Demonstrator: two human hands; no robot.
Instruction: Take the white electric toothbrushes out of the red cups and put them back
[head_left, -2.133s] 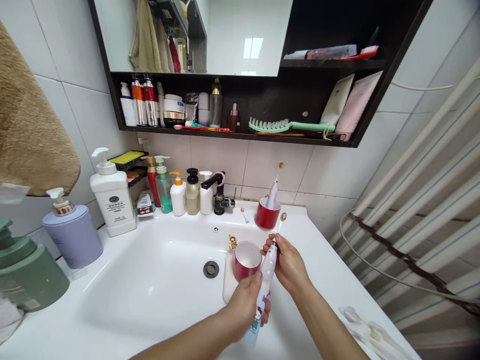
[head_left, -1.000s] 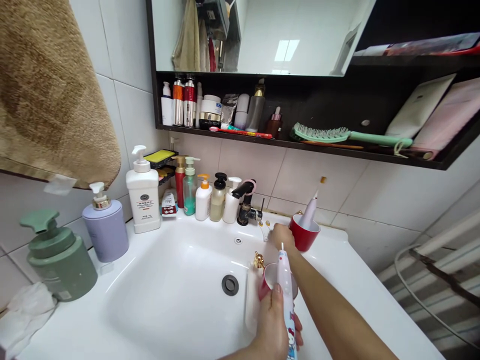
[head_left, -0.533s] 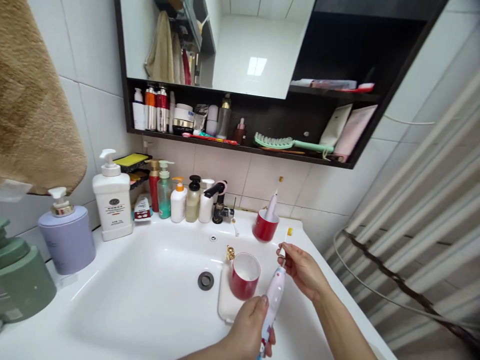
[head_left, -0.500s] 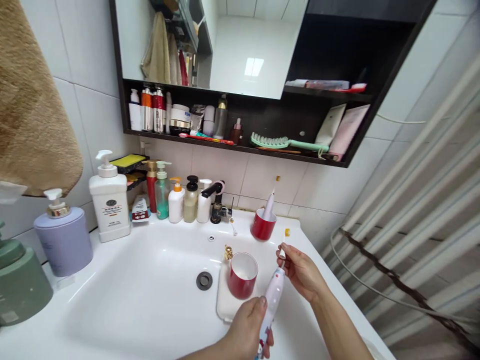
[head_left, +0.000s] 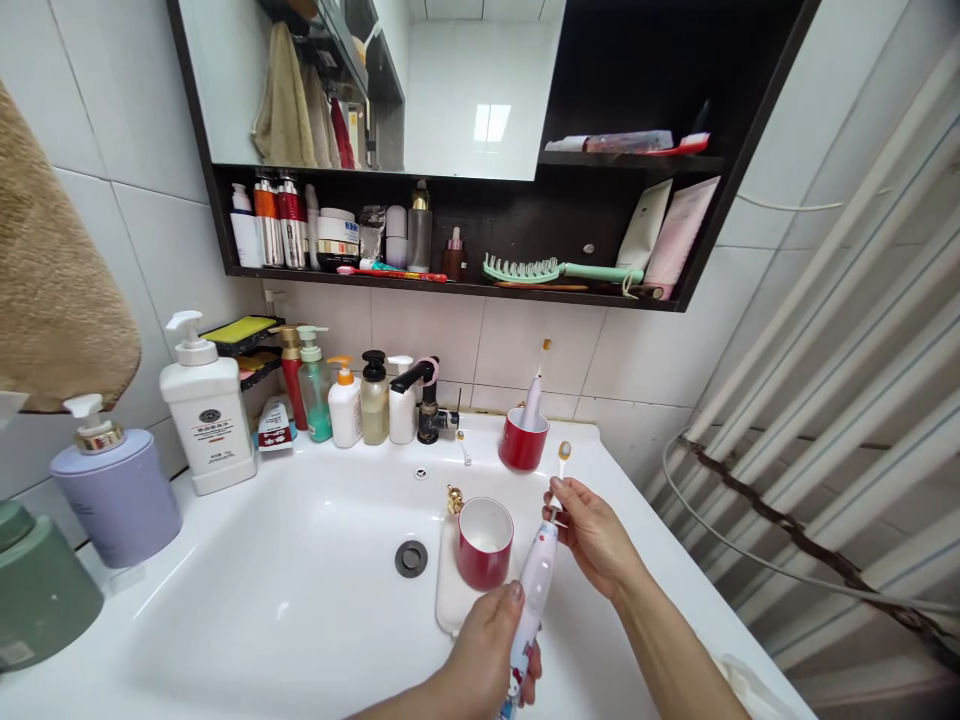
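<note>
My left hand (head_left: 491, 645) is wrapped round the pale electric toothbrush handle (head_left: 535, 590), which carries a cartoon print and tilts up to the right over the basin. At its top, my right hand (head_left: 596, 530) pinches the white toothbrush head (head_left: 562, 468) with yellowish bristles. The head sits at the tip of the handle's metal shaft; how far on it is I cannot tell. Left of the handle stands a red cup (head_left: 484, 560) with a white inside, on a white soap dish (head_left: 454, 605). A small gold figure (head_left: 454, 499) is behind it.
On the sink's back ledge stand another red cup (head_left: 524, 446) holding an electric toothbrush (head_left: 533, 400), a black faucet (head_left: 428, 405), a loose brush head (head_left: 465, 450) and several pump bottles (head_left: 346, 408). The mirror cabinet (head_left: 450, 287) hangs above; white pipes (head_left: 840, 400) rise at right.
The toothbrush head has come lower and closer to the handle's tip, and its bristles have turned toward me. My view has shifted slightly.
</note>
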